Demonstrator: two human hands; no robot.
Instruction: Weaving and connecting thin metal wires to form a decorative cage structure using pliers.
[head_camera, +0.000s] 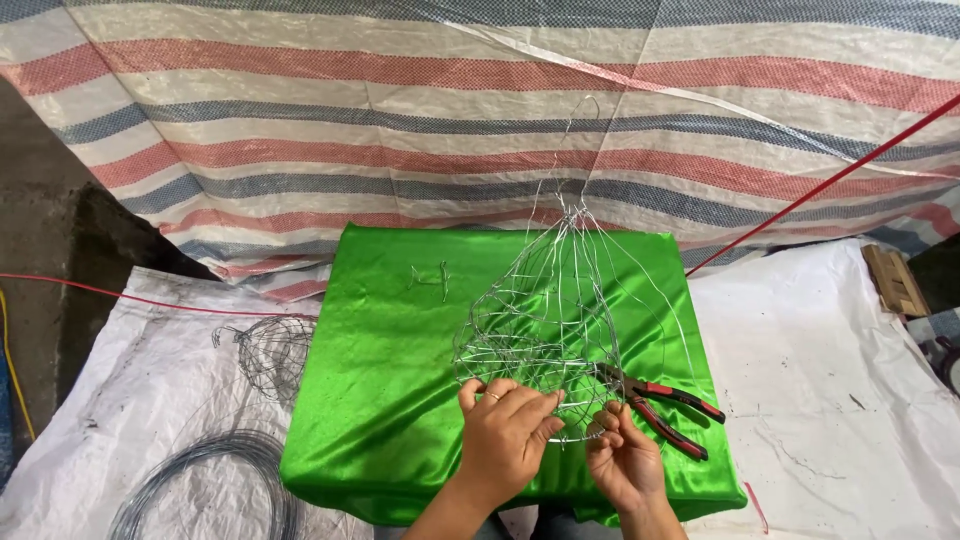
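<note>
- The wire basket (545, 335) stands upright, long axis running near to far, its twisted tip pointing far.
- Left hand (505, 432) and right hand (625, 462) both grip its near rim.
- Pliers (665, 405) lie just right.

Your left grip (505, 430) and right grip (622, 458) met on the near rim of the wire basket (545, 340), which stood on the table (385, 400). Pliers (668, 405) lay just right of your right grip. A wire coil (215, 490) and a smaller wire cage (272, 350) lay left of your left grip, on the floor sheet (130, 380).
</note>
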